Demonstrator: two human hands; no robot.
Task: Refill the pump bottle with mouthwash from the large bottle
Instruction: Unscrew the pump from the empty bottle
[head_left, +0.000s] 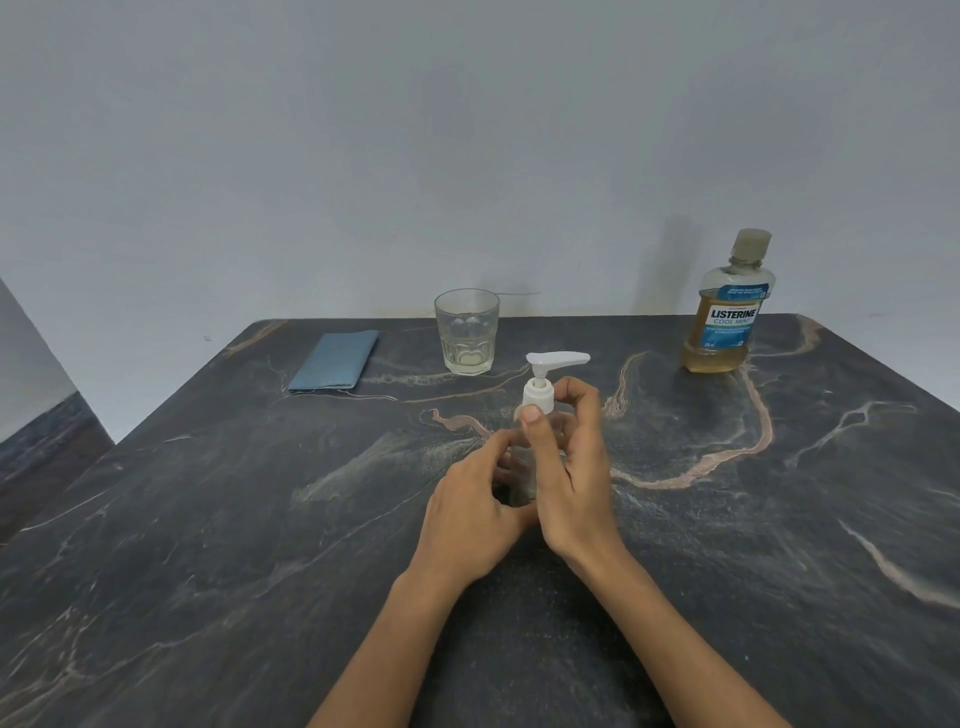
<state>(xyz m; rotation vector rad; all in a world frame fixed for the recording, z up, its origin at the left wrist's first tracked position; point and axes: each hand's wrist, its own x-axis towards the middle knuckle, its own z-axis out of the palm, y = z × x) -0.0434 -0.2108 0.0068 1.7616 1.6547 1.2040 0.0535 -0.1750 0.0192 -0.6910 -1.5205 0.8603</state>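
Note:
A small clear pump bottle stands upright in the middle of the dark marble table (208, 519); its white pump head (550, 364) points right. My left hand (475, 512) holds the bottle's lower body. My right hand (569, 467) pinches the white screw collar between thumb and fingers. Most of the clear body is hidden by both hands. The large mouthwash bottle (727, 312), capped, with amber liquid and a blue label, stands at the back right, apart from both hands.
A drinking glass (466, 332) with a little liquid at its bottom stands behind the pump bottle. A folded blue cloth (335, 360) lies at the back left. A grey wall rises behind the table's far edge.

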